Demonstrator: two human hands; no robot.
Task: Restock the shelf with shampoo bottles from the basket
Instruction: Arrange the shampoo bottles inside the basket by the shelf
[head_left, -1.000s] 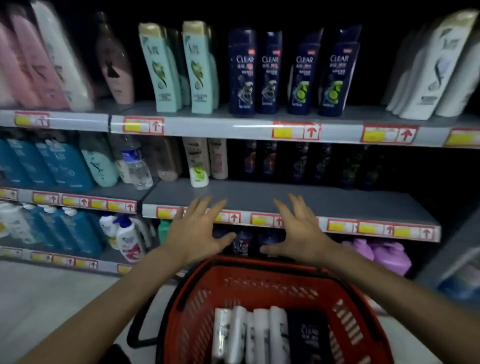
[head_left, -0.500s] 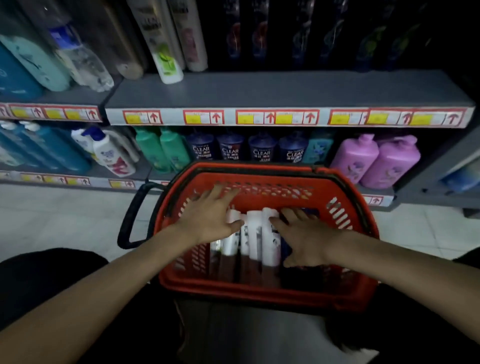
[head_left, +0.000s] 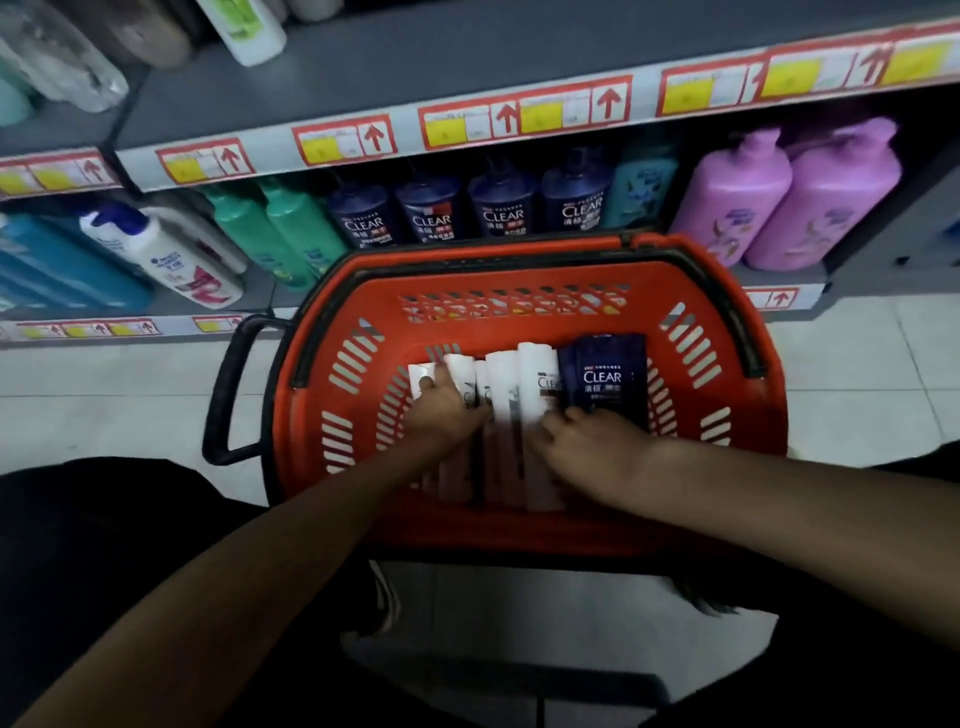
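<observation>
A red plastic basket (head_left: 519, 275) stands on the floor in front of the shelves. Inside it lie several white shampoo bottles (head_left: 535, 384) side by side, and a dark blue CLEAR bottle (head_left: 605, 371) to their right. My left hand (head_left: 447, 410) rests on the leftmost white bottles, fingers curled down over them. My right hand (head_left: 592, 447) lies over the lower ends of the white and blue bottles. Whether either hand has closed around a bottle is hidden. The grey middle shelf (head_left: 467, 67) above has bare room at its front.
The bottom shelf holds blue CLEAR bottles (head_left: 467, 213), green bottles (head_left: 280, 228), two purple bottles (head_left: 779, 197) and a white pump bottle (head_left: 166, 254). The basket's black handle (head_left: 228, 389) sticks out left. White floor tiles (head_left: 104, 395) surround the basket. My dark-clothed knees are at the bottom.
The view has tilted down from the shelves to the basket. Both hands dropped from above the basket's rim into it and now lie deeper on the bottles.
</observation>
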